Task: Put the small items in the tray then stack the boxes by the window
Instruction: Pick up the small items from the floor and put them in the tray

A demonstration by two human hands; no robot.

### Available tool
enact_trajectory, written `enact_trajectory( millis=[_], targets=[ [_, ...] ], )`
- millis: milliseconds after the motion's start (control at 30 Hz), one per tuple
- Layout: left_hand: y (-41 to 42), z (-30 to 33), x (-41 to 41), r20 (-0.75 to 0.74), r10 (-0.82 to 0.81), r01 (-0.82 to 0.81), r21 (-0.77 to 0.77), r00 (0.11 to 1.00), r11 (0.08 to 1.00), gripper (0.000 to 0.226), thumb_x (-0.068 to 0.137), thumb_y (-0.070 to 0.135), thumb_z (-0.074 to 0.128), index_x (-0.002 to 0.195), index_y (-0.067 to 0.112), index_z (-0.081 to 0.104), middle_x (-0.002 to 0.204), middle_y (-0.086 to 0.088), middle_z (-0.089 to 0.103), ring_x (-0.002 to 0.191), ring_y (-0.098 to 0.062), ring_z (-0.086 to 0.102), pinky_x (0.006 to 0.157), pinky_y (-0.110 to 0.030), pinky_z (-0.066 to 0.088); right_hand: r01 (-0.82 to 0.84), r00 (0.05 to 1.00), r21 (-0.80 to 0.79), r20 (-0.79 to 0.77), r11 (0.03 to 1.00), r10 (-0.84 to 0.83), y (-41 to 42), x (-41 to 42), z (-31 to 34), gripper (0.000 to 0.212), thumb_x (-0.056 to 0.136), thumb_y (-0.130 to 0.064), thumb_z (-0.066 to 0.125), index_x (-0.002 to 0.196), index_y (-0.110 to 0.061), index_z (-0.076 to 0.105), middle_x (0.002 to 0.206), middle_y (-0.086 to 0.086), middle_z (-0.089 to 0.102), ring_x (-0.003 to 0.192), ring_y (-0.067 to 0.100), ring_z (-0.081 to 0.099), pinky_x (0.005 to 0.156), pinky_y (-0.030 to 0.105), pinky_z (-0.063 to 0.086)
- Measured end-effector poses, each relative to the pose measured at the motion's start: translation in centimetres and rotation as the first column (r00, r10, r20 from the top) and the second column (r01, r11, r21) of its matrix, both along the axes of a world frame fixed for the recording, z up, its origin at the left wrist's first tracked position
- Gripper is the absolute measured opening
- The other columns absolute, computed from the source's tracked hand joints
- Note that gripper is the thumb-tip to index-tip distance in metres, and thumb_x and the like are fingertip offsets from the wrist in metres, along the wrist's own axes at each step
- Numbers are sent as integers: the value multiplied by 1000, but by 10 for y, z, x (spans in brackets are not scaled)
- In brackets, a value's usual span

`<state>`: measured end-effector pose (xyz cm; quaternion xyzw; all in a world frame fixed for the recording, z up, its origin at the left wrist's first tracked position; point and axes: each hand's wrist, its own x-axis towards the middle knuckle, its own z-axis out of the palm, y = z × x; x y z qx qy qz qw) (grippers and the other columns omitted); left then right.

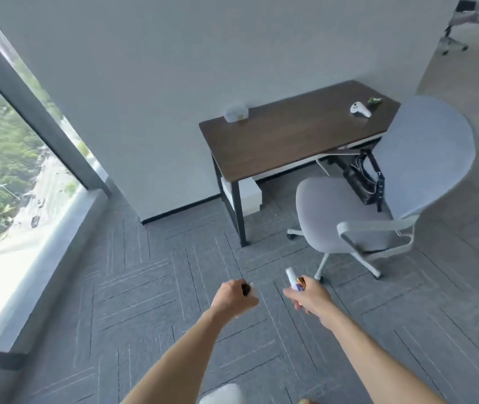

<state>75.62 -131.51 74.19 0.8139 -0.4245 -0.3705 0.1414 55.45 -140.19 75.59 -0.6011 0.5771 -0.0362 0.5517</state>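
Both hands are stretched out in front over the grey carpet-tiled floor (150,287), bare forearms reaching in from the bottom edge. The left hand (233,297) is curled into a fist around a small dark item (246,288) with a pale end poking out past the knuckles; too little of it shows to tell what it is. The right hand (308,295) grips 2 small items together: a slim white tube (291,276) that sticks up beyond the fingers and a thin gold-coloured stick (301,281) beside it, with a purple patch between them at the grip.

Ahead stands a dark brown wooden table (290,138) with black metal legs, set against the white wall. On its far left corner sits a small translucent white container (236,112). Near the right end lie a white handheld controller (360,109) and, just behind it, a small green item (375,101). White boxes (249,193) rest on the floor under the table's left side. A grey upholstered swivel chair (378,182) with a white frame stands in front of the table's right half, and a black bag (363,182) hangs below the tabletop behind it. The floor-to-ceiling window (5,158) fills the left side, well apart from the table.
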Motion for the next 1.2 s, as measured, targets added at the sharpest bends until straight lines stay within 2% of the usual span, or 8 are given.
enact_trajectory(
  millis=[233,467,567,633,733,833,1000,1200],
  targets=[
    [-140,-2,99,-45,116,-118,-33,992,993,23,75,33,67,69,23,47,68,4,51,58,-14,47,53,-24,42,-73,997,10,20,997,73,-165,111,3,23,87,-32,72,95,-14,60,73,2,69,61,13,64,52,27,43],
    [-284,-18,221,-42,162,-165,-83,986,983,25,81,34,60,64,22,45,57,8,49,46,-12,45,43,-17,37,-39,999,42,-1,998,39,-305,236,-2,26,89,-33,70,103,-13,59,79,4,67,64,15,62,50,24,39],
    [-348,-10,268,-48,176,-180,-96,983,979,26,80,38,54,63,22,44,57,5,48,50,-17,48,50,-27,49,-23,1000,69,-11,997,24,-362,284,8,29,90,-33,69,107,-13,59,80,6,66,63,14,61,47,21,39],
    [-387,-3,296,-51,161,-165,-100,986,981,25,78,38,56,62,22,44,60,5,49,52,-17,48,52,-29,50,15,1000,91,8,996,-16,-398,309,15,28,90,-32,69,107,-11,60,78,6,66,61,14,61,45,21,37],
    [-441,4,331,-77,126,-132,-84,989,988,21,68,39,63,69,22,50,67,6,53,56,-15,52,57,-32,57,100,993,124,55,987,-107,-446,339,21,25,89,-29,71,100,-9,63,74,7,66,56,15,62,44,23,35],
    [-495,3,359,-90,153,-162,-103,984,981,29,64,45,65,80,23,55,76,4,61,61,-16,58,63,-36,60,158,976,199,116,967,-183,-498,366,20,22,90,-26,72,99,-8,64,72,9,65,55,16,61,45,24,34],
    [-589,-3,397,-140,235,-251,-117,962,961,36,61,45,64,84,18,59,75,0,67,60,-19,68,54,-31,59,144,966,279,171,950,-197,-596,411,6,16,91,-23,68,95,-9,63,70,11,64,54,19,59,47,24,32],
    [-701,-1,439,-119,285,-292,-48,951,955,25,66,40,64,80,21,57,75,3,63,56,-15,60,50,-28,59,83,978,306,157,948,-137,-727,472,-10,7,88,-13,61,92,-8,62,68,12,66,55,22,61,45,22,32]
  ],
)
